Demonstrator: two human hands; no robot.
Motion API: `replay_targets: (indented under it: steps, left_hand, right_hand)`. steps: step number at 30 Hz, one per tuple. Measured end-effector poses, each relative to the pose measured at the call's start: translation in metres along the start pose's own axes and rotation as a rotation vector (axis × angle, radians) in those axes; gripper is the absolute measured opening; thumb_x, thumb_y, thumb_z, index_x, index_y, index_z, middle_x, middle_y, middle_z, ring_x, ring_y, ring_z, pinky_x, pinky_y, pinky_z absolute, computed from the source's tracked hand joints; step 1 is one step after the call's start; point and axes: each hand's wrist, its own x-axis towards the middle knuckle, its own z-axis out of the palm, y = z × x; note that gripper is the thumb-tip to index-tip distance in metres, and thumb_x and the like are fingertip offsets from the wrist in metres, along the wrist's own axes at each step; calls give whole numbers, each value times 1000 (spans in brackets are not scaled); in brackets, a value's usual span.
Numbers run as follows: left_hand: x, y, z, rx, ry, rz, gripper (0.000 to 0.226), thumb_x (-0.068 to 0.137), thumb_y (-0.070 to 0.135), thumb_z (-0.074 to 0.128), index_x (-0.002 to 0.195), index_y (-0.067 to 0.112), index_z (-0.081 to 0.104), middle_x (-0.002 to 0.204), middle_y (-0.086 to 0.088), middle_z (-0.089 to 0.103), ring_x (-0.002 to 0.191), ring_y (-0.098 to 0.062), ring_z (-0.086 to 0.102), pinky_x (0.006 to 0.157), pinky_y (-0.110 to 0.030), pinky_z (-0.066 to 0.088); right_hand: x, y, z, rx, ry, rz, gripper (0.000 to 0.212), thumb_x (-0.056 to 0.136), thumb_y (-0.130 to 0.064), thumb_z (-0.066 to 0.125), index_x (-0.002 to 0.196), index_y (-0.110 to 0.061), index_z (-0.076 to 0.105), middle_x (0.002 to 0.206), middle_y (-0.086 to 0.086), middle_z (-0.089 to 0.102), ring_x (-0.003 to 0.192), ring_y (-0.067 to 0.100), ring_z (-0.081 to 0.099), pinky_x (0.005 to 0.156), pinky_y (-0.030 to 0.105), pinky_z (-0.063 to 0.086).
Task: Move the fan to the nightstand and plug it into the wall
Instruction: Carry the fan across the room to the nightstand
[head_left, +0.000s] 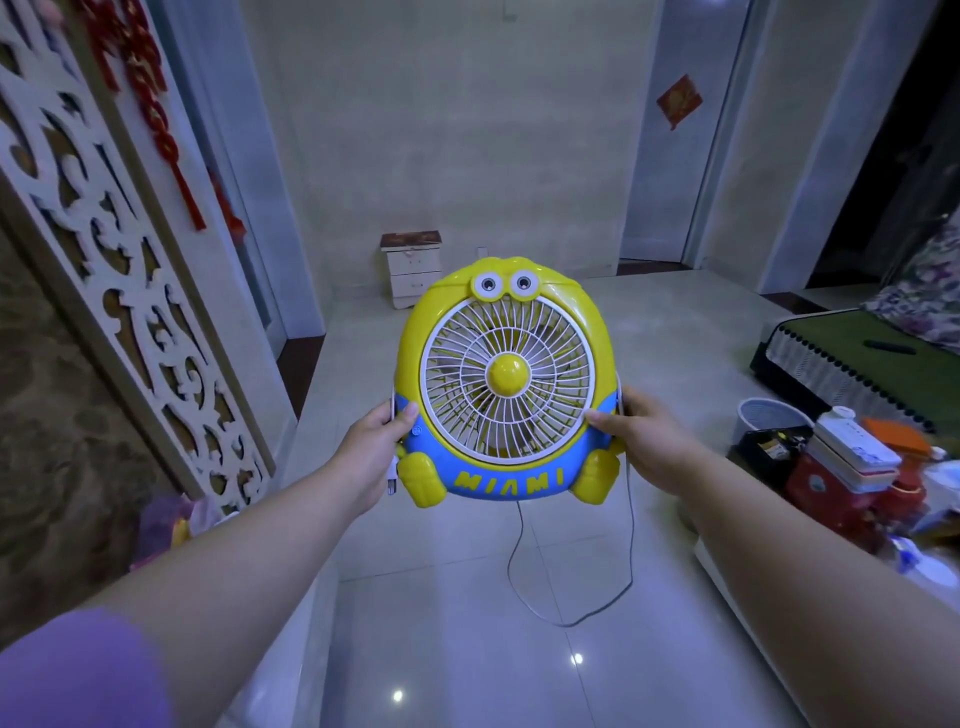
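Observation:
I hold a yellow and blue cartoon fan (505, 384) with a white grille in the air in front of me, upright, its face toward me. My left hand (371, 457) grips its left side and also holds the white plug (393, 480). My right hand (641, 441) grips its right side. The white cord (571, 618) hangs in a loop below the fan. The small white nightstand (413, 270) with a brown top stands against the far wall, straight ahead. A wall socket (482, 251) seems to sit just right of it, too small to be sure.
A carved white screen (119, 270) lines the left wall. At the right are a low table (852, 358) with a green cover, a white bin (769, 421), and a heap of boxes (852, 467). Glossy tiled floor (467, 649) stretches to the nightstand.

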Motion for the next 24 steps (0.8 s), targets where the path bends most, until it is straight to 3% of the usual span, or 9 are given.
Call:
replay_targets:
  steps: [5, 9, 15, 20, 24]
  left_hand:
    - [39, -4, 0, 10, -4, 7, 23, 91, 28, 51, 109, 20, 63, 118, -15, 67, 111, -38, 60, 98, -62, 42]
    - [79, -3, 11, 6, 19, 18, 25, 92, 25, 50, 112, 18, 61, 119, -15, 66, 110, -34, 61, 97, -56, 46]
    - [155, 2, 39, 32, 71, 43, 27, 90, 33, 53, 111, 21, 63, 113, -13, 70, 109, -41, 60, 95, -67, 38]
    - [206, 12, 66, 17, 90, 33, 34, 77, 46, 60, 105, 27, 66, 111, -11, 71, 100, -40, 59, 86, -57, 37]
    - [238, 12, 84, 14, 111, 55, 34, 79, 46, 59, 107, 29, 65, 108, -8, 73, 103, -43, 58, 86, -60, 37]
  right_hand:
    - [40, 11, -7, -3, -6, 1, 35, 84, -7, 60, 118, -6, 57, 117, 16, 66, 105, 31, 65, 90, 43, 54]
    - [85, 13, -21, -4, -5, -9, 34, 84, -5, 59, 117, -5, 58, 116, 16, 67, 104, 31, 65, 90, 45, 53]
    - [170, 3, -58, -31, -59, -9, 31, 84, -5, 58, 116, -7, 59, 115, 15, 67, 103, 29, 66, 84, 36, 57]
    - [235, -5, -89, -56, -94, -6, 32, 83, -4, 58, 116, -2, 58, 117, 22, 65, 106, 36, 63, 95, 50, 48]
    - [279, -10, -112, -66, -126, -4, 33, 83, -4, 59, 116, -2, 58, 117, 22, 64, 108, 37, 62, 98, 50, 47]
